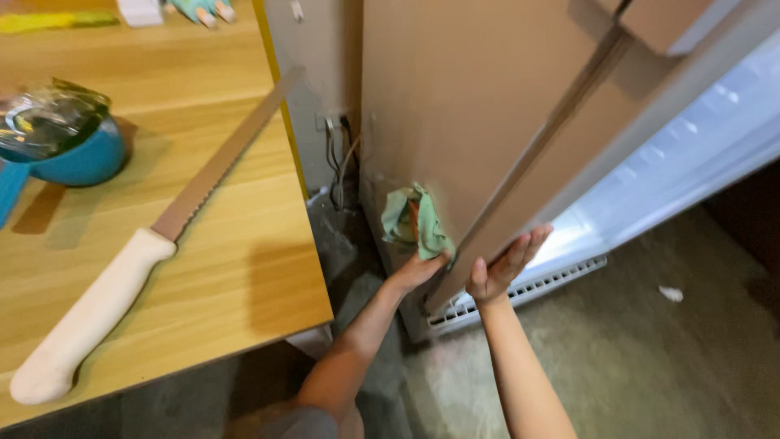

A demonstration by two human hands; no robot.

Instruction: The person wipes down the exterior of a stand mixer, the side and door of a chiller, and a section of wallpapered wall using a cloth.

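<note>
Head view: we are pressing a green cloth (413, 221), bunched in our left hand (418, 270), against the beige fridge door (455, 106)'s lower corner, while our right hand (505, 267) is lying flat, fingers together, along its edge.

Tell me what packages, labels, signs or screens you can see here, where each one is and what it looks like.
No signs, screens or readable labels in view.
Wrapped bowl: left edge of the wooden table, round, blue, covered in crinkled clear film.
White block: table's far edge, small, rectangular; whether it is a package is unclear.
Left hand presses a green cloth on the beige fridge.
</note>
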